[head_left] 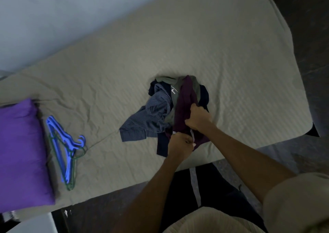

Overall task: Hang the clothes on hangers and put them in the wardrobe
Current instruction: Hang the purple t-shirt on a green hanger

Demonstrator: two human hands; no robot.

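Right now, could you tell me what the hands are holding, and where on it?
Both hands grip the maroon garment: the right hand mid-fabric, the left hand its near edge, atop the clothes pile.

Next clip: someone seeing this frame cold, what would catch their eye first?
Most likely the two hands, left hand and right hand, both gripping a maroon garment at the near side of the clothes pile in the middle of the bed. Next, the bright purple pillow at the far left, with a bunch of blue and green hangers lying beside it on the sheet.
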